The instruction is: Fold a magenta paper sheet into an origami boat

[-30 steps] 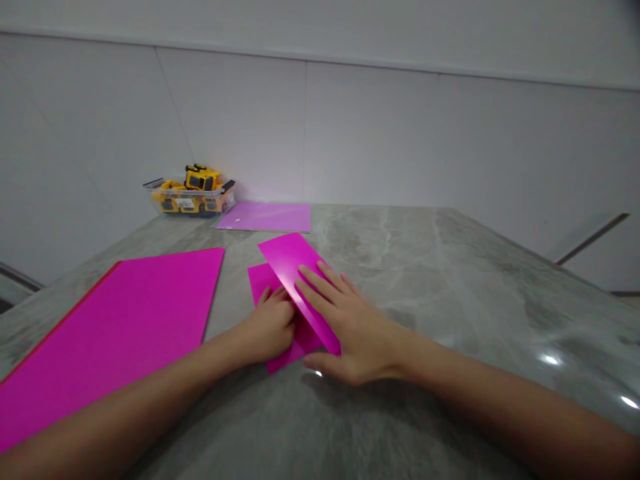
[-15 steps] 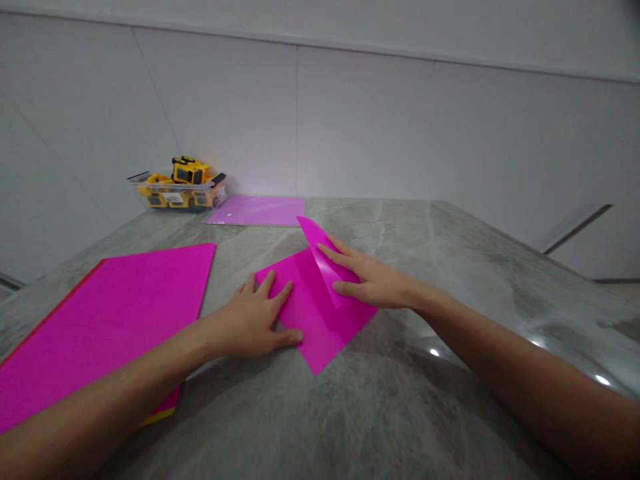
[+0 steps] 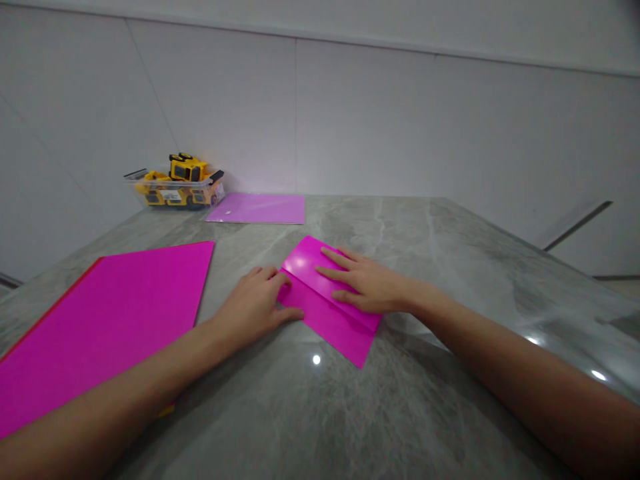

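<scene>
At frame centre, the magenta sheet (image 3: 330,317)'s flap (image 3: 306,259) has come down, apparently flattening the fold; right hand (image 3: 367,283) spread wide on it, left hand (image 3: 256,303) at the left corner (can't tell if pinching).

Big flat magenta paper sheet (image 3: 115,320) gets chopped at frame left. Right hand (image 3: 370,283) blocks part of the folded glossy pink paper (image 3: 337,323). White label (image 3: 171,195) on the clear plastic bin (image 3: 200,183)? Too tiny to read.
</scene>
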Demonstrator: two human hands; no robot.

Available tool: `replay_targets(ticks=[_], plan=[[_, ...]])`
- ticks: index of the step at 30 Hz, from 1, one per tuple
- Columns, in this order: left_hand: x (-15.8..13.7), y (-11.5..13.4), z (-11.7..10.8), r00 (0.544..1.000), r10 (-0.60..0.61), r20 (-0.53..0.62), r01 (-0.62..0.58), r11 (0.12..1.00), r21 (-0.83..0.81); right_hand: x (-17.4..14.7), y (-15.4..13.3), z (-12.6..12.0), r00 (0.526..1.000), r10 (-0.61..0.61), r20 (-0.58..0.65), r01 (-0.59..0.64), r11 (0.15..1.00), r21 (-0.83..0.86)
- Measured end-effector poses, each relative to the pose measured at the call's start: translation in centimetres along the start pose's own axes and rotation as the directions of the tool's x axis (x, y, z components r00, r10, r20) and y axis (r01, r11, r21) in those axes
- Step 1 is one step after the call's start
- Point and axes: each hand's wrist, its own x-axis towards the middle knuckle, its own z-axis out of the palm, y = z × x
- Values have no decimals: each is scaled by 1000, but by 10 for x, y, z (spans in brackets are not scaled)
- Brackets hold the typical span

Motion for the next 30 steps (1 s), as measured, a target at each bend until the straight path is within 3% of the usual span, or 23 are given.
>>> replay_targets(ticks=[2, 4, 10, 12, 18, 25, 28, 30], plan=[[0, -4, 5, 994, -65, -90, 64, 998, -10, 1, 0, 0, 998, -61, 13, 61, 997, -42], [-2, -5, 10, 989, -49, -138, 49, 999, 1, 2, 0, 1, 998, -59, -11, 58, 995, -76], [-8, -3, 15, 990, 30, 136, -32, 999, 13, -2, 1, 10, 987, 146, -68, -151, 985, -84], [-8, -3, 16, 987, 31, 156, -34, 999, 14, -2, 1, 12, 986, 155, -55, -159, 984, -75], [-5, -6, 17, 997, -16, 70, 17, 1000, -16, -1, -3, 8, 995, 64, -74, -73, 988, -137], [-4, -9, 16, 999, -5, 47, 10, 995, -94, -1, -15, 3, 993, 71, -97, -88, 979, -182], [-2, -10, 17, 999, 21, -26, -25, 986, -167, -1, -12, -2, 991, 98, -87, -105, 990, -90], [0, -12, 16, 996, -7, -85, -17, 962, -274, -1, -5, -6, 985, 147, -92, -139, 986, 91]])
